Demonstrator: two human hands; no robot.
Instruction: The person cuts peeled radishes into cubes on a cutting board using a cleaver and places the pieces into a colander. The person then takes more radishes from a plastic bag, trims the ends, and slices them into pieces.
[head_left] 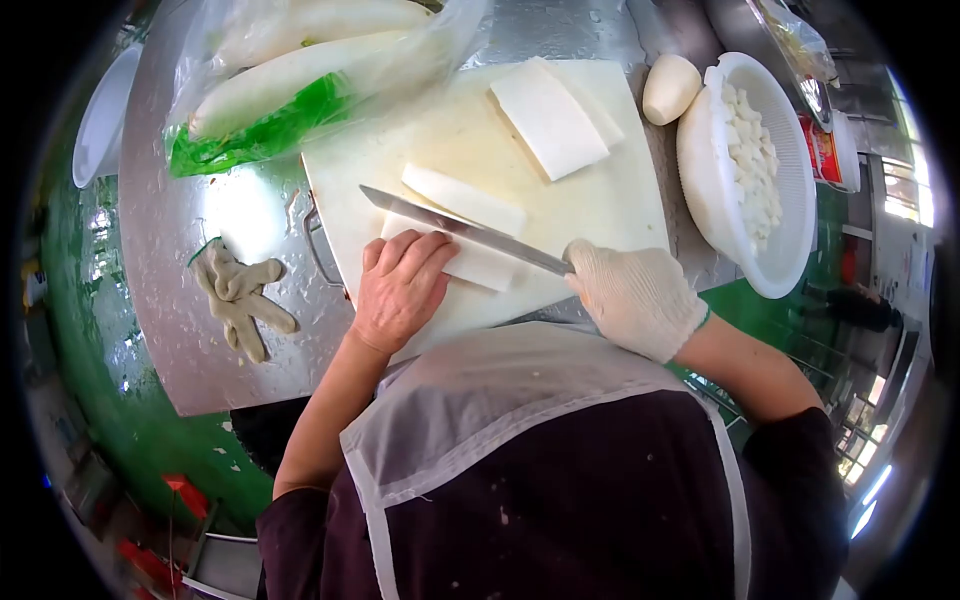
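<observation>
My right hand (635,298), in a pale knit glove, is wrapped round the handle of a long kitchen knife (470,232). The blade lies across a white radish slab (480,262) on the cutting board (600,225). My bare left hand (405,285) rests on that slab, its fingers bent down close to the blade. Just beyond the knife lies a cut radish strip (465,196). Farther back, thick radish slabs (550,115) lie overlapping. The knife handle is mostly hidden in my right hand.
An empty work glove (240,297) lies on the wet steel table (190,370) at left. Whole radishes in a plastic bag (300,85) lie at the back left. At right stand a white basket (800,190) holding radish cubes (748,165) and a radish piece (671,89).
</observation>
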